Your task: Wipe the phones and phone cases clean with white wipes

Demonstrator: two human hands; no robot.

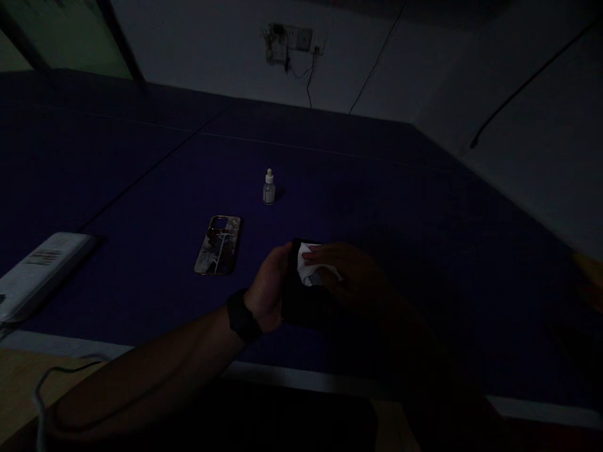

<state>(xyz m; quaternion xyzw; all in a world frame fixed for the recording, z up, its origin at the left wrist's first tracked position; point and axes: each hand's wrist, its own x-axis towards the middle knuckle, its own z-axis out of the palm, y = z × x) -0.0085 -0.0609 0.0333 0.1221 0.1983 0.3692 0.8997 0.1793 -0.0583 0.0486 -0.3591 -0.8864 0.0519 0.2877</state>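
A dark smartphone (304, 304) lies in my left hand (271, 285), which is closed around its left edge. My right hand (346, 270) presses a folded white wipe (308, 267) onto the upper part of the phone's face. Its fingers are bent over the cloth, and deep shadow hides part of this hand. To the left of the phone, a patterned phone case (219, 248) with a camera cutout rests flat on the table. Beyond both, a small dropper bottle (269, 190) with a white top stands upright.
A white boxy device (44, 270) with a cable sits at the table's left edge. The dark blue table (141, 144) meets a pale wall, where sockets (294, 41) hold plugs and hanging cords. The room is very dim, darkest on the right.
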